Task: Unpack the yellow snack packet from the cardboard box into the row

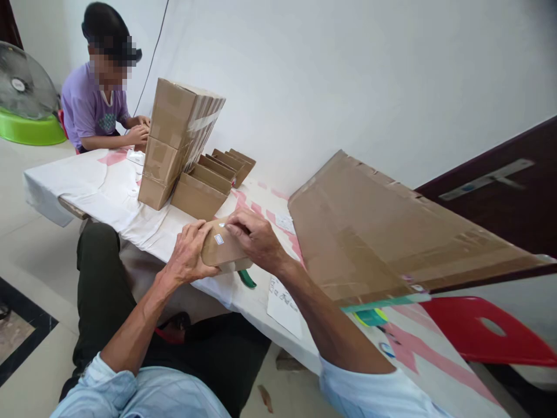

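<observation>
A small brown cardboard box (pixel 226 251) is held tilted above the near edge of the table. My left hand (pixel 189 252) grips its left end, thumb on the near side and fingers over the far side. On the box's upper face is a small white label with a blue border (pixel 219 238). Beside it, a small whitish patch (pixel 221 224) lies by the fingertips of my right hand (pixel 252 235). Those fingers are pinched together over the box's far right part; whatever they hold is too small or hidden to make out.
Stacked cartons (pixel 163 145) and a row of open boxes (pixel 200 194) stand at the back left. A large cardboard sheet (pixel 361 232) leans at right. A green object (pixel 247 278), a paper (pixel 282 307) and a tape roll (pixel 372 317) lie on the table. Another person (pixel 98 110) sits across.
</observation>
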A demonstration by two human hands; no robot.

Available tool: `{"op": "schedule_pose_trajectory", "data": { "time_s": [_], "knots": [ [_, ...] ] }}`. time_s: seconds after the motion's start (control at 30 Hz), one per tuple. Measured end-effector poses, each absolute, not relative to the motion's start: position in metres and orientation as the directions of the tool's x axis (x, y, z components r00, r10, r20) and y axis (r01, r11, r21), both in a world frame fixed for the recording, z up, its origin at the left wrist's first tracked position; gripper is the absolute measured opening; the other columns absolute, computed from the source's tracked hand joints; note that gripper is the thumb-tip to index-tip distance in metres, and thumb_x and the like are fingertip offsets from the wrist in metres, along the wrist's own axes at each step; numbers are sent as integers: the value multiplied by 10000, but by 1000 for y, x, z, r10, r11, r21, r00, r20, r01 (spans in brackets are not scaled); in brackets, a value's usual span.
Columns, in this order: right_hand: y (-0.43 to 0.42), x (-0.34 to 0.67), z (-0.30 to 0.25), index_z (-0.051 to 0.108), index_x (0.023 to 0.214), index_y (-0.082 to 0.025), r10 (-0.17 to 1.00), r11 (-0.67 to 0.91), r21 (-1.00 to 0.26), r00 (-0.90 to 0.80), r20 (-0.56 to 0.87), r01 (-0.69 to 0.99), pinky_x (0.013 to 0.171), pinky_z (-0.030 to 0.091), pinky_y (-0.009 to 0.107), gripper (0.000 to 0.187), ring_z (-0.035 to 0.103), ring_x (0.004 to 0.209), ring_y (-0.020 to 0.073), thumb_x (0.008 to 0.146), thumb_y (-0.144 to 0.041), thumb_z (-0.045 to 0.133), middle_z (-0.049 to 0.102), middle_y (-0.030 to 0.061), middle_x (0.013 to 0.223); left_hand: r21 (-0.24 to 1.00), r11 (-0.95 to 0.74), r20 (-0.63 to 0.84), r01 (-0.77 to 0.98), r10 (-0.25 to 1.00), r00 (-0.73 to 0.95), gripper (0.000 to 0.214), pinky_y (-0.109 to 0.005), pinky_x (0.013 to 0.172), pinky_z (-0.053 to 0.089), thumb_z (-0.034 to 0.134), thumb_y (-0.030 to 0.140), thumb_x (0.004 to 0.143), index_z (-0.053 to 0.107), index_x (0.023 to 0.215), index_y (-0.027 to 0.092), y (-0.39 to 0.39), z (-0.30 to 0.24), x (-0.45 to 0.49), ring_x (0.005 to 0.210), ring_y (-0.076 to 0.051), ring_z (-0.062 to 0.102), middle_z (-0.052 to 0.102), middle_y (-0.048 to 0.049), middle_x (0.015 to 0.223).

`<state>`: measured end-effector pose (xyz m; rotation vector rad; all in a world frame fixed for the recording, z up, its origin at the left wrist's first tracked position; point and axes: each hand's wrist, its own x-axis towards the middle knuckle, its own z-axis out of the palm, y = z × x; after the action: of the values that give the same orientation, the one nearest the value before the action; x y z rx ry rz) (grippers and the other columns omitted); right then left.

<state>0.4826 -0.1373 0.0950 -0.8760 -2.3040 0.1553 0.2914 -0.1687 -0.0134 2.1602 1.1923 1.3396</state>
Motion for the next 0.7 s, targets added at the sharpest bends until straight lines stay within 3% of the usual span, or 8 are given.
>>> {"op": "schedule_pose_trajectory", "data": {
  "time_s": [0.17,0.3,0.43,0.53,0.7],
  "knots": [
    [-145,514,95,661,890,-236,740,641,-588,-194,644,494,714,497,303,184,583,742,162,1009,-371,626,637,-7,803,631,-615,604,474,772,198,1106,-626,1189,432,1005,404,576,496,1542,233,-160,-19,277,1423,-444,510,526,-204,1540],
    [-155,584,63,658,899,-232,742,493,-640,99,663,589,695,494,299,204,575,707,156,980,-415,623,614,-17,778,614,-637,636,466,749,185,1052,-611,1209,434,997,452,600,520,1510,223,-144,-24,259,1413,-427,529,553,-183,1514],
    [-188,666,-3,623,847,-230,727,214,-664,338,598,716,695,475,308,264,548,695,166,956,-466,581,585,-22,722,588,-634,630,503,749,207,1026,-598,1212,451,986,509,626,524,1497,226,-131,-22,246,1414,-410,545,577,-161,1501],
    [-215,705,-58,603,807,-237,724,37,-673,444,527,739,732,493,349,277,588,745,209,929,-468,514,642,29,759,582,-617,617,529,759,207,988,-586,1173,502,958,534,671,525,1503,225,-130,-17,242,1422,-412,550,563,-168,1523],
    [-228,725,-115,615,766,-243,737,-46,-693,493,463,719,780,507,389,243,643,810,258,883,-430,514,704,91,820,547,-605,617,579,759,209,925,-605,1138,532,909,590,730,534,1500,241,-132,-5,243,1428,-425,557,568,-157,1540]
  ]
}}
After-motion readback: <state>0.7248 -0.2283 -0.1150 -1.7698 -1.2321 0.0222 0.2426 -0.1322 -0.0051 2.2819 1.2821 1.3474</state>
